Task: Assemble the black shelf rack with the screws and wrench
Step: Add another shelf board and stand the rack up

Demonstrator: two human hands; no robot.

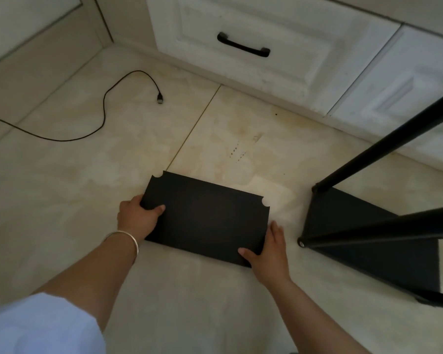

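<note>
I hold a black shelf panel low over the tiled floor, one hand at each short end. My left hand grips the left edge, thumb on top and fingers curled under, a thin bangle on that wrist. My right hand grips the near right corner, thumb lying on the panel's face. The panel has curved notches at its far corners. To my right, well apart from the panel, stands the partly built black rack, its poles slanting up from another black shelf. A black USB cable lies on the floor near the white cabinet drawer.
</note>
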